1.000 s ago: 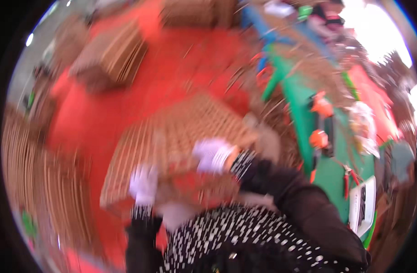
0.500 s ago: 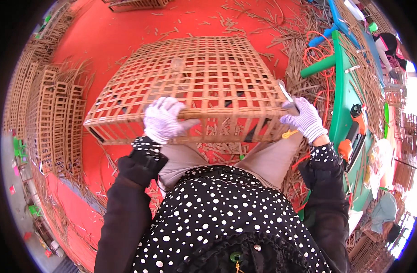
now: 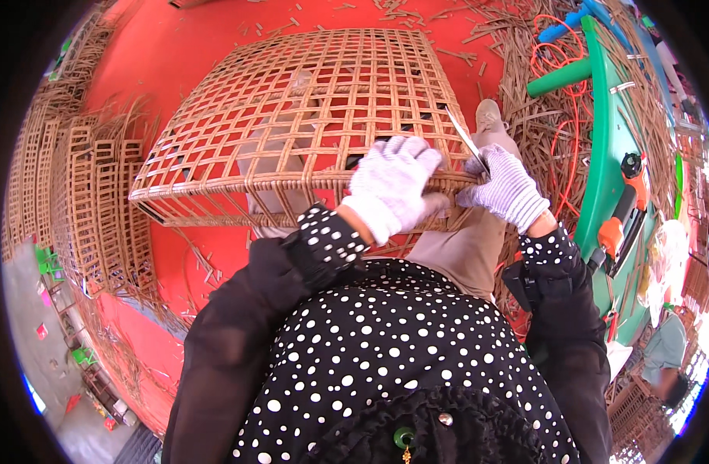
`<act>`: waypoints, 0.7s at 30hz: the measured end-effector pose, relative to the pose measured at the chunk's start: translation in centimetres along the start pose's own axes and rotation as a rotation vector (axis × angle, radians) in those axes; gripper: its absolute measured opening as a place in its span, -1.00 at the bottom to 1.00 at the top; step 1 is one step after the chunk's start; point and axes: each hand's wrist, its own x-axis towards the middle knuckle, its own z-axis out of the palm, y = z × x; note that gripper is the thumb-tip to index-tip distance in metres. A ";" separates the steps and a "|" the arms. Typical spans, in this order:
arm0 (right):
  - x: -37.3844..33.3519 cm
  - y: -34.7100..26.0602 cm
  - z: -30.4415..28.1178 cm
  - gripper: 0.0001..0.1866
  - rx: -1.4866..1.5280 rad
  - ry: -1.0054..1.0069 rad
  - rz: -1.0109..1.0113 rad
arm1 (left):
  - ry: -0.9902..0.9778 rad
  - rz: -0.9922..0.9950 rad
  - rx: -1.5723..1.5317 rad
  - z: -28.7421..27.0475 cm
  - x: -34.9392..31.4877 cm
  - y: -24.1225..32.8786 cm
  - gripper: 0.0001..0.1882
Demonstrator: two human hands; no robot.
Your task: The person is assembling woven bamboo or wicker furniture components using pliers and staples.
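Observation:
A large, shallow woven basket (image 3: 293,116) with an open brown lattice lies in front of me, its near side tilted toward my lap. My left hand (image 3: 393,185), in a pale glove, grips the near edge right of its middle, fingers over the top and thumb toward the right. Close by, at the near right corner, my gloved right hand (image 3: 505,189) is closed round a tool with a long silver blade (image 3: 463,133). The blade points up and left over the lattice; its handle is hidden in the hand.
Stacked woven frames (image 3: 99,209) stand at the left. Loose brown strips (image 3: 517,85) litter the red floor covering (image 3: 177,69). At the right, a green bench-like piece (image 3: 594,155) carries an orange-and-black power tool (image 3: 625,205), near an orange cord (image 3: 559,139).
My left hand has slid right along the basket's edge, near my right hand. The basket has shifted slightly nearer and left. My right leg now stretches out beside it, shoe showing.

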 end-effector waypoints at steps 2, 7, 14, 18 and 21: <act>-0.6 0.0 0.6 -0.54 0.037 0.123 0.001 | -0.013 0.020 -0.012 1.0 0.3 0.0 -0.50; -1.9 -0.5 1.8 -0.67 0.099 0.243 0.004 | 0.066 0.170 -0.033 2.1 0.0 -0.4 -0.59; 3.1 7.2 2.5 -0.60 0.756 0.318 0.284 | 0.374 0.172 -0.069 -0.8 -4.2 -1.9 -0.52; 8.7 5.0 -0.3 -0.51 0.605 0.025 0.429 | 0.666 -0.388 0.136 -2.1 -11.0 -5.8 -0.46; 14.2 9.1 1.0 -0.49 0.449 -0.097 0.350 | 0.967 -1.142 -0.354 0.1 -15.9 -10.4 -0.35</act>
